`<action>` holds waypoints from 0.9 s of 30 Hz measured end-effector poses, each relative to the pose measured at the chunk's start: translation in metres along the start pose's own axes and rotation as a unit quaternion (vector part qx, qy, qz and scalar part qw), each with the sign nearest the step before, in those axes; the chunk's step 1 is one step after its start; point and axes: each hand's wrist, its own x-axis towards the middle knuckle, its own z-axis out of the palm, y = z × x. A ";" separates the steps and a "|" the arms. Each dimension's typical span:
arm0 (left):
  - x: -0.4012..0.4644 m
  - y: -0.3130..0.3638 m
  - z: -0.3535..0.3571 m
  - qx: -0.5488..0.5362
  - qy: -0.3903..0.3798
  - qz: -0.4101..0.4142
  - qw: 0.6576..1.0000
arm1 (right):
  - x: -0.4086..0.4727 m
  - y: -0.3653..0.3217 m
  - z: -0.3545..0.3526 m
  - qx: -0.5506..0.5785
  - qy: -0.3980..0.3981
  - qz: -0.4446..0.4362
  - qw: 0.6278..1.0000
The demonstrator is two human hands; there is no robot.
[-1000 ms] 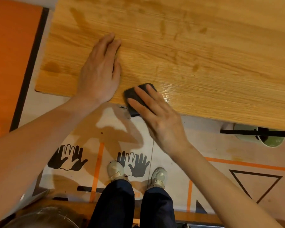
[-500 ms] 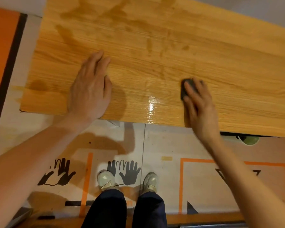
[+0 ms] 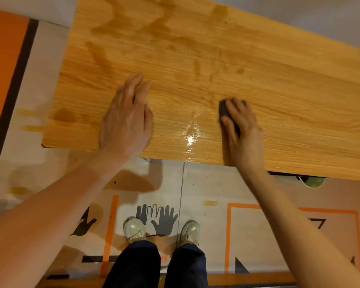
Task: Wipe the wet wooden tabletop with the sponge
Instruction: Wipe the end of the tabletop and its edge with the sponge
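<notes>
Mostly hidden, sponge [image 3: 223,110] under pressing right hand [image 3: 242,132], left hand [image 3: 127,119] flat on tabletop [image 3: 279,84]

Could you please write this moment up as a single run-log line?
right hand: pressing dark sponge on tabletop | left hand: flat, bracing | glossy wet patch between hands | darker damp marks at far side

Your right hand [image 3: 242,132] presses a dark sponge [image 3: 223,110] flat on the wooden tabletop [image 3: 289,84], near its front edge. Your left hand [image 3: 126,119] lies flat, palm down, left of the sponge, with a glossy wet patch [image 3: 190,132] between them.
</notes>
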 end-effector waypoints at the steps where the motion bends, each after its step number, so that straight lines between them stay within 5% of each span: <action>1: -0.001 0.000 0.000 0.000 0.000 0.001 1.000 | 0.015 -0.002 0.003 -0.008 0.020 0.025 0.999; 4: -0.001 0.000 -0.001 0.000 -0.002 0.000 1.000 | -0.001 -0.021 0.015 -0.001 0.048 0.031 0.998; 8: 0.000 0.001 -0.002 -0.002 -0.007 -0.005 1.000 | -0.089 -0.048 0.020 0.028 -0.017 -0.034 0.999; 15: 0.000 0.000 -0.002 -0.003 -0.002 -0.005 1.000 | 0.025 -0.047 0.034 0.008 0.018 0.003 1.000; 22: 0.000 0.000 -0.002 0.000 -0.010 -0.010 1.000 | -0.085 -0.075 0.035 0.033 -0.010 -0.036 0.999; 27: 0.002 -0.001 0.002 0.010 0.010 -0.004 1.000 | 0.002 -0.082 0.050 -0.005 -0.003 -0.056 0.998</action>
